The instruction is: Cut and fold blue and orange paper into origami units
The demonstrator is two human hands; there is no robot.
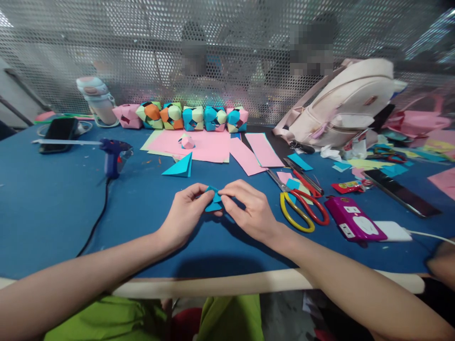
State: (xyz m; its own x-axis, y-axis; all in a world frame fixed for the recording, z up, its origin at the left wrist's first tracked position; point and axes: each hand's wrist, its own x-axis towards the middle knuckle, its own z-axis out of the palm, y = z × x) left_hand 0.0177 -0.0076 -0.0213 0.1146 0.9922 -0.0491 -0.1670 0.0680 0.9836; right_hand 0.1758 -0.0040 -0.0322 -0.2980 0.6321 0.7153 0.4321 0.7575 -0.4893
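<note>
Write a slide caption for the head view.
Left hand and right hand hold folded blue paper; six paper models line up behind.

blue folded paper [213, 207] partly covered by left hand [185, 209] and right hand [251, 210]; exact folds unclear. view through perforated screen [256, 94] blurred. print on red wrapper [346, 187] too small to read. white cable [432, 235] and another person's arm [442, 265] cut off at right edge.

One head-worn camera looks forward and down over the nearby table [138, 203]
</note>
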